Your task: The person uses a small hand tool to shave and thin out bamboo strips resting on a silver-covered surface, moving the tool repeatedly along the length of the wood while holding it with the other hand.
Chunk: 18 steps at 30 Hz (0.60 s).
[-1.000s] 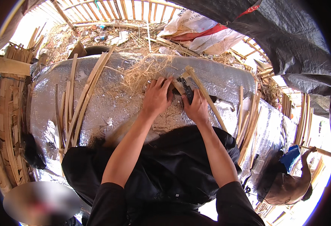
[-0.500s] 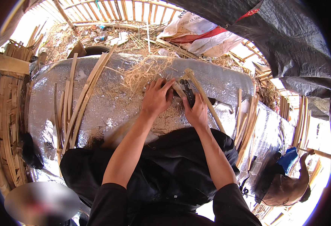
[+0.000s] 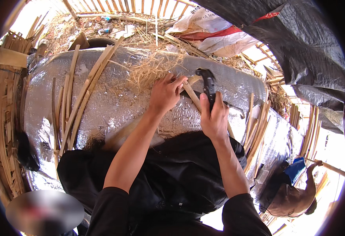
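Note:
My left hand (image 3: 166, 94) is closed, its fingertips pinching the upper end of a split bamboo strip (image 3: 191, 94) that slants down to the right. My right hand (image 3: 214, 120) grips a black hand tool (image 3: 209, 87) with a curved, hooked head, held upright just right of the strip; its exact kind is unclear. The strip passes behind the right hand and shows again below it. Tangled pale shavings (image 3: 151, 70) lie beyond the left hand on a silvery foil sheet (image 3: 98, 116). A dark curved piece with a metallic end (image 3: 235, 107) lies right of the right hand.
Long bamboo strips (image 3: 87, 92) lie at left, with more strips (image 3: 257, 126) at right. A bamboo stack (image 3: 3, 129) stands at far left. Dark tarpaulin (image 3: 298, 43) hangs at upper right above white sacks (image 3: 208, 31). Another person (image 3: 292, 198) is at lower right, holding a pole.
My right hand has lifted the black tool off the strip and turned it upright, moving slightly right and nearer me. The left hand stays at the strip's end.

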Available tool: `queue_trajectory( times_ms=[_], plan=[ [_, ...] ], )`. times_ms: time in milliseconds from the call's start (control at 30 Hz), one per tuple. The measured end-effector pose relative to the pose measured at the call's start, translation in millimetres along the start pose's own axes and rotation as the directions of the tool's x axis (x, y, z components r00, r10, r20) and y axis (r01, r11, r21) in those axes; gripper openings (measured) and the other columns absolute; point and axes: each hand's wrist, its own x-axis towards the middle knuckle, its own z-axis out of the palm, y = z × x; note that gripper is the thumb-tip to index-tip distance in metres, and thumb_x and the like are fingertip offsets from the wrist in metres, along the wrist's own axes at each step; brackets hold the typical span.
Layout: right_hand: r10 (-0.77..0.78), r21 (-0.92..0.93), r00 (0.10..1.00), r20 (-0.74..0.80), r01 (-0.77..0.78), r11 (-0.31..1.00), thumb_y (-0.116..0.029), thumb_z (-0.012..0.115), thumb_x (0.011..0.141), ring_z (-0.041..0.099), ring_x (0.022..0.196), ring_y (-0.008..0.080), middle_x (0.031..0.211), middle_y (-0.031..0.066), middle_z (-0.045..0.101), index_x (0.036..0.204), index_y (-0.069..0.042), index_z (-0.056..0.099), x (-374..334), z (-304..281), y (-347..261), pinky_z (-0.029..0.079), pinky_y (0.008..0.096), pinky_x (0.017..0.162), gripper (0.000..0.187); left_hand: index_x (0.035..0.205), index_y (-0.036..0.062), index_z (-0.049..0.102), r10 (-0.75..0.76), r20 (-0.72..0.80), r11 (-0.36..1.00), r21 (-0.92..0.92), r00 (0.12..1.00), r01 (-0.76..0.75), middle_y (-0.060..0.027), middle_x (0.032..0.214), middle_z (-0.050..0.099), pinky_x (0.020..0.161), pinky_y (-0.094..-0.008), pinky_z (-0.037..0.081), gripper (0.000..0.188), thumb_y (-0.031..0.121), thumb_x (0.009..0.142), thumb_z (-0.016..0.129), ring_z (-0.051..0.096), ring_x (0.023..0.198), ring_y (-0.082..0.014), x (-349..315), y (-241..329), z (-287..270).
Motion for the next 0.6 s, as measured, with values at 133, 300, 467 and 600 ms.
queue_trajectory(
  times_ms=[133,300,467,600],
  plan=[
    [0.095,-0.155,0.99,0.105,-0.078,0.985,-0.019,0.066,0.105,0.07,0.073,0.0493,0.08,0.0276,0.069,0.115,0.007,0.058,-10,8,16,0.055,0.0525,0.065,0.029,0.131,0.0261,0.074,0.02,-0.01,1.0,0.0,1.0,-0.02,-0.0067,0.101,0.068,0.081,-0.0463,0.056,0.036,0.017,0.097,0.071,0.071,0.088,-0.0298,1,3,2],
    [-0.077,-0.17,0.996,-0.039,0.069,0.983,-0.016,0.065,0.106,0.068,0.061,0.0493,0.069,0.025,0.064,0.102,0.004,0.056,0,-3,-5,0.049,0.0513,0.05,0.022,0.129,0.0261,0.075,-0.005,-0.013,0.997,0.081,1.0,0.006,-0.0062,0.099,0.067,0.081,-0.047,0.058,0.033,0.018,0.097,0.07,0.071,0.085,-0.0293,-4,2,-6],
    [-0.058,-0.222,0.998,0.031,0.064,0.973,-0.015,0.067,0.105,0.068,0.065,0.0514,0.07,0.0275,0.064,0.106,0.005,0.055,-16,20,44,0.052,0.0507,0.053,0.023,0.124,0.0235,0.076,0.089,-0.109,0.995,-0.026,0.99,-0.092,-0.0069,0.093,0.067,0.071,-0.0455,0.058,0.032,0.013,0.094,0.072,0.071,0.077,-0.0291,6,-1,6],
    [-0.566,-0.535,0.795,-0.221,0.386,0.751,-0.017,0.065,0.107,0.069,0.065,0.0487,0.073,0.0273,0.065,0.108,0.006,0.057,-5,19,45,0.051,0.0478,0.052,0.024,0.125,0.0241,0.076,0.091,-0.08,0.994,0.069,0.993,-0.086,-0.006,0.093,0.067,0.071,-0.0435,0.058,0.033,0.014,0.094,0.073,0.071,0.078,-0.0278,2,-1,0]
  ],
)
